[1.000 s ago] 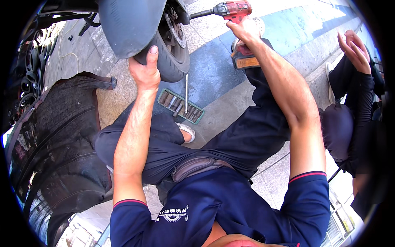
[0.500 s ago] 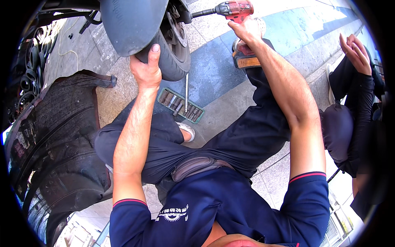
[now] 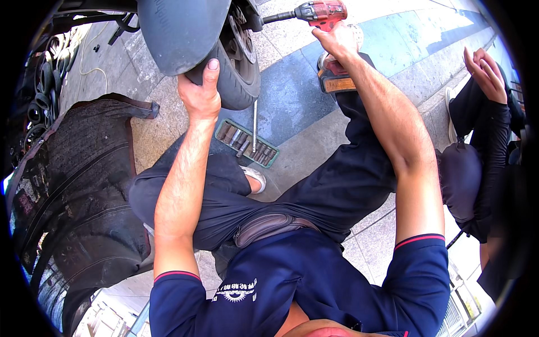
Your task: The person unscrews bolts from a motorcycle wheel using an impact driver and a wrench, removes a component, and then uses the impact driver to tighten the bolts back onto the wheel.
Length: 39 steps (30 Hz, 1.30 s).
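The left hand (image 3: pixel 200 100) grasps the tyre (image 3: pixel 240 90) at upper centre, its fingers hidden — the right hand (image 3: pixel 340 42) clasps a red impact wrench (image 3: pixel 325 11) at top centre, its shaft (image 3: pixel 278 17) pointing left.

The person wears a navy short-sleeved shirt (image 3: pixel 320 275), its left sleeve (image 3: pixel 178 306) and right sleeve (image 3: pixel 421 272) each edged with a thin red stripe, with a white gear-shaped print (image 3: pixel 236 293) and lettering on the left of the chest. Below are loose dark trousers (image 3: pixel 320 182), a brownish-grey zipped waist pouch (image 3: pixel 275 228) and a pale shoe (image 3: pixel 256 180); the forearms (image 3: pixel 182 180) and hands (image 3: pixel 201 102) are bare.
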Each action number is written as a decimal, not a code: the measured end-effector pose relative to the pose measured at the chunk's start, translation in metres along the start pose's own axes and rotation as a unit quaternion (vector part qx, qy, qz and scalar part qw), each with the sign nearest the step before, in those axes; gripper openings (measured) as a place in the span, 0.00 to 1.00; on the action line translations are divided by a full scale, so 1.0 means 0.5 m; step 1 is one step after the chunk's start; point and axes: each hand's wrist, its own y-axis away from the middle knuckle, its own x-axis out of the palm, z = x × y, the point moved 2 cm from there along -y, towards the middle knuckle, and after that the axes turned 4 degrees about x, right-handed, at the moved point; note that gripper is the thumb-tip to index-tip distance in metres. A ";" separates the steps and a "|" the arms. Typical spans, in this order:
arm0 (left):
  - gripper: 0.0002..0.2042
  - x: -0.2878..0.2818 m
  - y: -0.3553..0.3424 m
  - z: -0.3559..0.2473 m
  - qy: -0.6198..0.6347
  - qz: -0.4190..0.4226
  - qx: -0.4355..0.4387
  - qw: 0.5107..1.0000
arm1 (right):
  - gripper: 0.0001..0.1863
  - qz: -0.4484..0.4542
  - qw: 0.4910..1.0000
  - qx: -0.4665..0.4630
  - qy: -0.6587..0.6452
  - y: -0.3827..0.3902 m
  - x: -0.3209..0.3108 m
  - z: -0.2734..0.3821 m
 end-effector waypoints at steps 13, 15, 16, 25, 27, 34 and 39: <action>0.35 0.000 0.001 0.003 -0.007 0.018 -0.001 1.000 | 0.34 0.019 0.999 0.029 -0.002 -0.008 0.003 -0.004; 0.36 0.000 0.001 -0.002 -0.005 0.023 -0.006 1.000 | 0.35 0.033 0.998 0.043 -0.006 -0.011 0.004 -0.004; 0.37 0.002 0.001 -0.005 -0.004 0.023 -0.007 1.000 | 0.35 0.036 0.998 0.045 -0.004 -0.012 0.004 -0.005; 0.36 -0.001 0.001 0.004 0.000 0.010 -0.002 1.000 | 0.38 0.043 0.998 0.045 -0.008 -0.014 0.008 -0.006; 0.35 -0.003 0.001 0.004 0.005 0.002 0.001 1.000 | 0.37 0.036 0.999 0.023 -0.004 -0.022 0.017 -0.009; 0.34 -0.015 -0.011 0.004 0.013 0.013 -0.027 0.999 | 0.22 0.280 0.833 0.129 -0.460 -0.042 0.068 -0.087; 0.32 -0.029 -0.014 0.014 0.025 -0.006 -0.032 0.999 | 0.21 0.234 0.871 0.038 -0.430 -0.046 -0.011 -0.087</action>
